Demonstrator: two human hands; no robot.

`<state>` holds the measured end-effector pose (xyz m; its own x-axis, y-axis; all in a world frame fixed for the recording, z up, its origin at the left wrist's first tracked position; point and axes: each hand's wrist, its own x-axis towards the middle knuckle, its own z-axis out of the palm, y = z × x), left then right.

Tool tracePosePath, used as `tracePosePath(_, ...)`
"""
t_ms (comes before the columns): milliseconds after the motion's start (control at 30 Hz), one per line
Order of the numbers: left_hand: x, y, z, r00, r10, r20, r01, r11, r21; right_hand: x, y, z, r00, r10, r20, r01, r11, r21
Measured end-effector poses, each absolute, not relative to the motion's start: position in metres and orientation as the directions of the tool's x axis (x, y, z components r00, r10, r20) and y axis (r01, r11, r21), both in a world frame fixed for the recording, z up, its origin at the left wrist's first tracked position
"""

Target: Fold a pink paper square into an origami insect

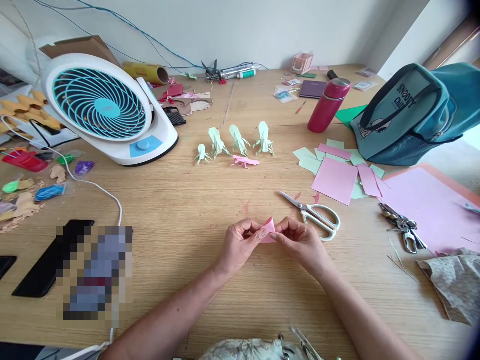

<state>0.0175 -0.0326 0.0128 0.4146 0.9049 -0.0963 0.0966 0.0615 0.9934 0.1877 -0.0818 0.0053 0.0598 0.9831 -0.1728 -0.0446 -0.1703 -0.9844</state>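
Observation:
Between my two hands is a small folded piece of pink paper [269,227], held just above the wooden table. My left hand [243,243] pinches its left side between thumb and fingers. On the other side, my right hand [298,241] grips the right edge with thumb and forefinger. White-handled scissors [318,215] lie just behind my right hand, blades pointing to the upper left. Farther back stand several pale green folded paper insects [237,140], with a pink folded paper insect [245,161] in front of them.
Loose pink and green paper sheets [335,179] lie to the right, near a red flask [330,105] and a teal bag [405,120]. Keys [403,225] rest on a large pink sheet [437,205]. A white fan [108,112] stands left, its cable [101,190] crossing the table.

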Motion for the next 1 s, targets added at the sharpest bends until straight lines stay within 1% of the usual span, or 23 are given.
tracePosePath(100, 0.018, -0.031, 0.013, 0.419, 0.904, -0.084, 0.058, 0.066, 0.996, 0.187, -0.082, 0.005, 0.069, 0.983, -0.173, -0.063, -0.168, -0.984)
tracePosePath(200, 0.019, -0.031, 0.013, 0.438, 0.894, -0.096, 0.038, 0.089, 0.995, 0.186, -0.082, 0.008, 0.064, 0.989, -0.136, -0.061, -0.132, -0.989)
tracePosePath(367, 0.019, -0.033, 0.01, 0.452, 0.887, -0.1, 0.025, 0.099, 0.995, 0.185, -0.084, 0.014, 0.042, 0.996, -0.083, 0.013, -0.084, -0.996)
tracePosePath(467, 0.018, -0.033, 0.01, 0.446, 0.892, -0.077, 0.04, 0.066, 0.997, 0.184, -0.084, 0.016, 0.035, 0.997, -0.068, 0.047, -0.07, -0.996)
tracePosePath(600, 0.018, -0.032, 0.013, 0.425, 0.905, -0.009, 0.045, -0.012, 0.999, 0.184, -0.083, 0.019, 0.021, 0.998, -0.058, 0.078, -0.06, -0.995)
tracePosePath(800, 0.017, -0.03, 0.016, 0.457, 0.888, -0.048, -0.006, 0.057, 0.998, 0.183, -0.083, 0.018, 0.03, 0.999, -0.039, 0.085, -0.042, -0.995)
tracePosePath(1000, 0.016, -0.03, 0.011, 0.445, 0.895, -0.031, -0.018, 0.044, 0.999, 0.183, -0.083, 0.018, 0.032, 0.999, -0.023, 0.132, -0.027, -0.991)
